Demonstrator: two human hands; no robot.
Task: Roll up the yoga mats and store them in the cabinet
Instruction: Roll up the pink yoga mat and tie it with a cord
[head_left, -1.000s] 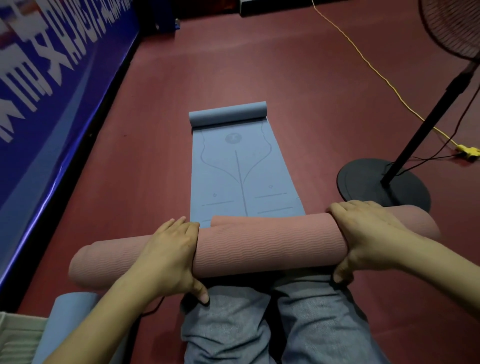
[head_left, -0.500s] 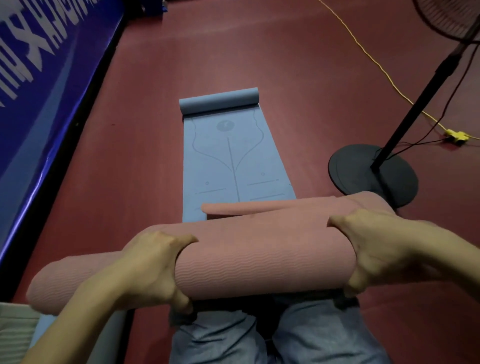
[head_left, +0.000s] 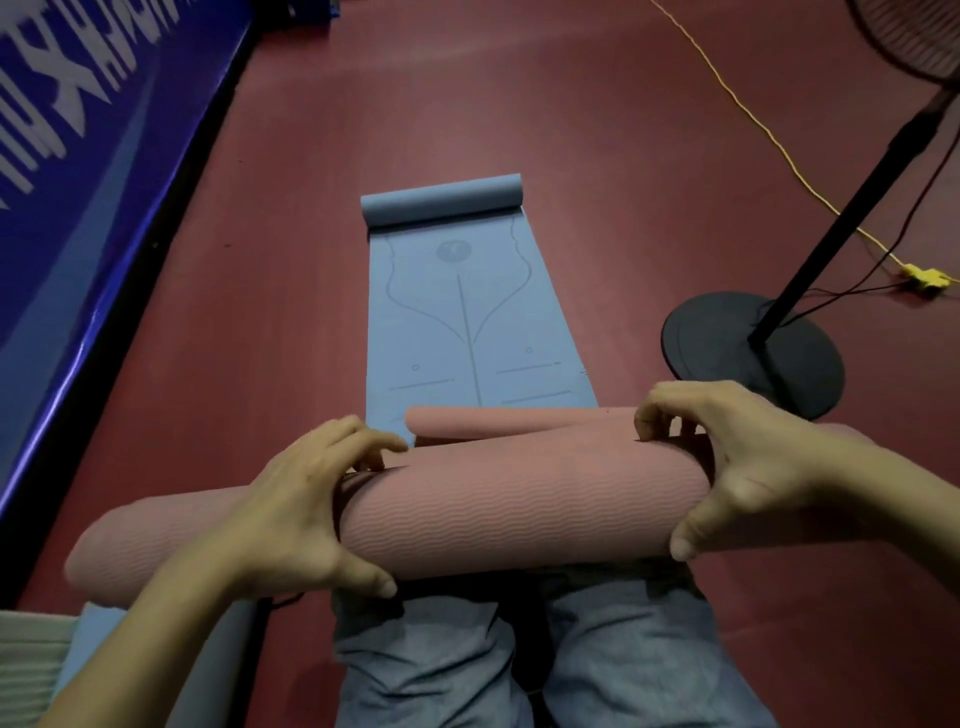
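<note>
Since a second ago: fingers spread and lifted off the far side of the pink roll (head_left: 519, 512), camera tipped down and closer. Left hand (head_left: 296, 514) now draped over the roll's left part, fingers splayed over the top, thumb tucked under the near side; a loose hold, not clamped. Right hand (head_left: 737, 462) likewise arched over the right part, fingertips on the far edge, thumb pressing the near underside. Roll lying crosswise above the knees, left end jutting well past the left hand, loose tail curling just beyond it, at the near end of the blue mat (head_left: 467, 322).

Probably light and spongy, with a ribbed skin that should grip well against palms. Soft enough to spring open if let go, so best held from above with both hands wide apart, thumbs beneath, pressure kept on the free edge.

Blue mat mostly flat, stretching away, only its far end curled. Another blue roll (head_left: 98, 654) near left, partly out of view. Dark red floor (head_left: 571, 130), smooth-looking. Blue banner (head_left: 78, 182) along the left. Fan stand (head_left: 753, 353) on a round black base to the right, close to the roll's right end; yellow cable (head_left: 769, 135) trailing far right. No cabinet in sight.
</note>
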